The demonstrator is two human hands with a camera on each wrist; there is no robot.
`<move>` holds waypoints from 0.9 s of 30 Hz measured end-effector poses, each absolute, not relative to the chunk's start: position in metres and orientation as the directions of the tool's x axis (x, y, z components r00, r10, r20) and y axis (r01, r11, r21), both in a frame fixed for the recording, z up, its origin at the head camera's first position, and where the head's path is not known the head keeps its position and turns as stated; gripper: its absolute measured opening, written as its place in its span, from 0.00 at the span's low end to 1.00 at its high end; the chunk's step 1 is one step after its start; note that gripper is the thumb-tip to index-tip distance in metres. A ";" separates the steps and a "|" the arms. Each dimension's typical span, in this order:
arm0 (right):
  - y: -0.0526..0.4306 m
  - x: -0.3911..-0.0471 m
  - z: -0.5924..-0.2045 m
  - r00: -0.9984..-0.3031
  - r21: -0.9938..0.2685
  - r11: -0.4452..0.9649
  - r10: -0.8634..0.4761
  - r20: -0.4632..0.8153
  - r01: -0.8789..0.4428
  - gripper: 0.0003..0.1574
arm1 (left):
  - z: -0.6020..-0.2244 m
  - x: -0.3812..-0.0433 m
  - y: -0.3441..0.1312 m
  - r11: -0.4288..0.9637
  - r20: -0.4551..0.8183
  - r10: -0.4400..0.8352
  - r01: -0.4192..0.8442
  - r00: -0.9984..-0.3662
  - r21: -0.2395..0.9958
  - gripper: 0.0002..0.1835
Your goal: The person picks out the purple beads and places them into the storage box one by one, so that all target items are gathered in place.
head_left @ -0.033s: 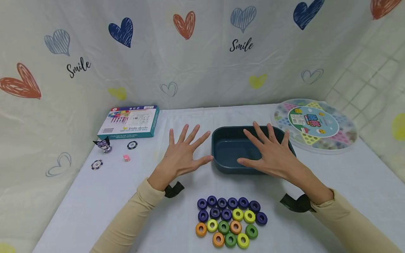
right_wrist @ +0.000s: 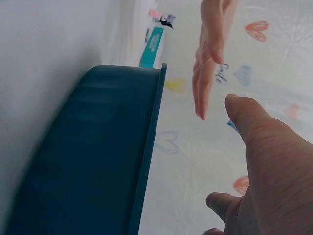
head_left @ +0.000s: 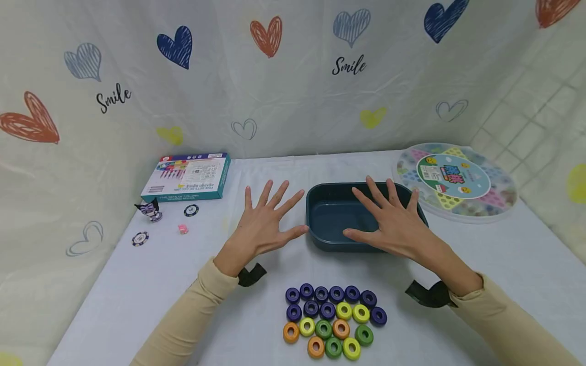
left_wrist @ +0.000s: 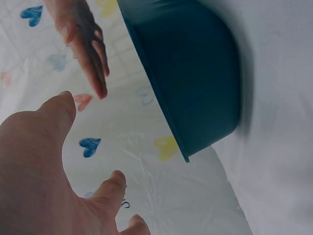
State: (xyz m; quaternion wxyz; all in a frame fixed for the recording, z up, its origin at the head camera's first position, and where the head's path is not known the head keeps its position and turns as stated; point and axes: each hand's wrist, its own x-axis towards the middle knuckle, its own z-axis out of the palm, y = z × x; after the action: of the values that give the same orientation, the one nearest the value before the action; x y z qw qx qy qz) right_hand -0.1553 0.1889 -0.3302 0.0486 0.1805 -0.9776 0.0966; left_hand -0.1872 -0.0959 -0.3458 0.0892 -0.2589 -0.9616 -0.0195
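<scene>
My left hand (head_left: 262, 226) is held with fingers spread, just left of a dark teal plastic tub (head_left: 339, 245), and grips nothing. Over the tub's right part hovers my right hand (head_left: 396, 221), its fingers also spread and holding nothing. In the left wrist view the tub's side (left_wrist: 195, 83) stands beyond the thumb; the right wrist view shows the tub's wall (right_wrist: 93, 147) below hand height. Nearer the front lie loose rings in rough rows: purple rings (head_left: 294, 318), yellow rings (head_left: 351, 356), green rings (head_left: 363, 342) and orange rings (head_left: 290, 339).
A flat box (head_left: 187, 178) lies at the back left. Before it are a small figurine (head_left: 150, 209), two poker chips (head_left: 140, 239) and a little pink piece (head_left: 183, 229). At the back right rests a round game board (head_left: 499, 195). A heart-patterned sheet (head_left: 302, 101) hangs behind the table.
</scene>
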 end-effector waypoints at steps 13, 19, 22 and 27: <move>0.189 -0.143 -0.333 -0.896 -0.211 0.873 -0.408 0.176 -0.439 0.54 | -0.349 -0.186 -0.090 0.827 0.154 0.532 0.550 -0.833 0.120 0.40; 0.191 -0.105 -0.330 -0.689 -0.203 0.701 -0.527 0.498 -0.683 0.24 | -0.354 -0.203 -0.090 0.719 0.213 0.486 0.527 -0.847 0.454 0.36; 0.194 -0.084 -0.333 -0.626 -0.242 0.605 -0.574 0.527 -0.758 0.13 | -0.360 -0.221 -0.092 0.627 0.237 0.461 0.503 -0.855 0.595 0.32; 0.205 -0.055 -0.353 -0.751 -0.473 0.607 -0.626 0.211 -0.638 0.08 | -0.379 -0.248 -0.091 0.422 0.152 0.560 0.438 -0.815 0.794 0.33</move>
State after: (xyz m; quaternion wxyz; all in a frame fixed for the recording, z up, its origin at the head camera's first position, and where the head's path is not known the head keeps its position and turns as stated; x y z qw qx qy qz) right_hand -0.0545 0.2051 -0.3530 0.0118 0.3526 -0.8963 0.2687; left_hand -0.2476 -0.0906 -0.3785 -0.0682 -0.2968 -0.8404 -0.4483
